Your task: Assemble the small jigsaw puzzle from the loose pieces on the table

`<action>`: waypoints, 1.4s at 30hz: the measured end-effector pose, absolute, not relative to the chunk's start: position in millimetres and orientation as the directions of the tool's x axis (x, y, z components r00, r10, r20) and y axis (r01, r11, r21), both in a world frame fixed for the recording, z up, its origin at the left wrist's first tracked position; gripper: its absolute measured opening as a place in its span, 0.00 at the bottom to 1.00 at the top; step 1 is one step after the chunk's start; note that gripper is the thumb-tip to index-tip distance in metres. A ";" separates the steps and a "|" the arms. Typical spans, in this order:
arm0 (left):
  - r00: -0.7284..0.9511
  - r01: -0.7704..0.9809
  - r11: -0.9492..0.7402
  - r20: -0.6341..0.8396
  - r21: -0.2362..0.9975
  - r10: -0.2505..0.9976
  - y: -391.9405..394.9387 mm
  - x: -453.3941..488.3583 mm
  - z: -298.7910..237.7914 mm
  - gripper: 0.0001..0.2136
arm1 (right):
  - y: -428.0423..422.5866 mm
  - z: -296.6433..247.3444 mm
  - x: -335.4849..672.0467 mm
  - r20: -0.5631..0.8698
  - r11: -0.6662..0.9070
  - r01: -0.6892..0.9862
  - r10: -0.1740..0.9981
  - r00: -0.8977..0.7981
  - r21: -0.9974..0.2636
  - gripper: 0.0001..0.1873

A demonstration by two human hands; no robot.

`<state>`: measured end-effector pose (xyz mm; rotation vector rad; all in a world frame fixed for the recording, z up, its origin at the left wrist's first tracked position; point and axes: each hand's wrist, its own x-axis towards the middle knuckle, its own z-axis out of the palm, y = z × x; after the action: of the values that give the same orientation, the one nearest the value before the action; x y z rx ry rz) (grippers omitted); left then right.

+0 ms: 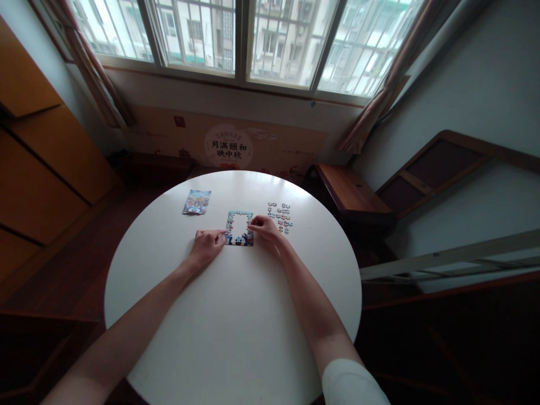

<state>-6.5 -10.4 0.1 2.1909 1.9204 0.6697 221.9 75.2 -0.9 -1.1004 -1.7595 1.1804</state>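
Note:
A partly joined jigsaw puzzle [239,241] lies flat on the round white table, a colourful border around a bare white middle. At its left edge rests my left hand [207,246], index finger stretched out to touch the border and the other fingers loosely bent. My right hand [265,226] is closed in a pinch over the puzzle's right side. Whatever sits between those fingertips is too small and covered to make out. Just beyond this hand, several loose puzzle pieces [282,212] lie spread on the tabletop.
A printed picture packet [196,202] lies on the table [228,326], back left. A wooden bench [352,191] stands beyond the table on the right, with a pale ladder-like frame [434,260] nearby. Orange cabinets [46,174] stand left; barred windows are behind.

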 end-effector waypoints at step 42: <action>0.062 0.877 -0.148 0.197 0.458 0.978 -7.1 -7.8 0.0 0.13 | 145.4 40.6 281.5 0.133 -0.095 0.910 0.978 0.161 -0.404 0.14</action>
<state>-7.8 -7.1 0.0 2.1189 1.8931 0.6879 281.5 145.4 40.6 -2.0539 -1.7937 0.2379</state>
